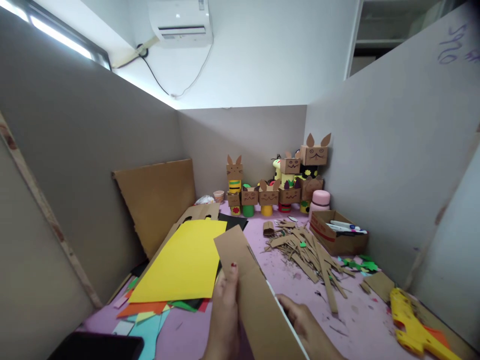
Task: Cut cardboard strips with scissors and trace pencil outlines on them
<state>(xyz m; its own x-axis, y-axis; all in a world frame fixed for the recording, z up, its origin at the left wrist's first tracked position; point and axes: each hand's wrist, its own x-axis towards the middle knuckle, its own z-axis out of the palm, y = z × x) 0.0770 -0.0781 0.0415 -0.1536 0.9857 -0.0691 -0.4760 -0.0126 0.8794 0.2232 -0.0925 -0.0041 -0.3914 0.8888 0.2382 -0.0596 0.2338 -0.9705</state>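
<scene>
A long brown cardboard piece (255, 295) is held up at a tilt in front of me, its lower end running out of view. My left hand (225, 315) grips its left side, the thumb lying on the front face and the other fingers hidden behind. My right hand (302, 322) is closed at the right edge, fingers bent and partly behind the board. A thin white strip shows along that edge; what it belongs to I cannot tell. Just left of the board lies a yellow sheet (183, 260) on other sheets.
Cardboard scraps (307, 250) are heaped on the purple tabletop (296, 285). A yellow glue gun (408, 325) lies at right, near a box of pens (337, 235). Cardboard animal figures (268, 195) and a pink bottle (320, 200) stand behind. A dark phone-like object (97, 346) is front left.
</scene>
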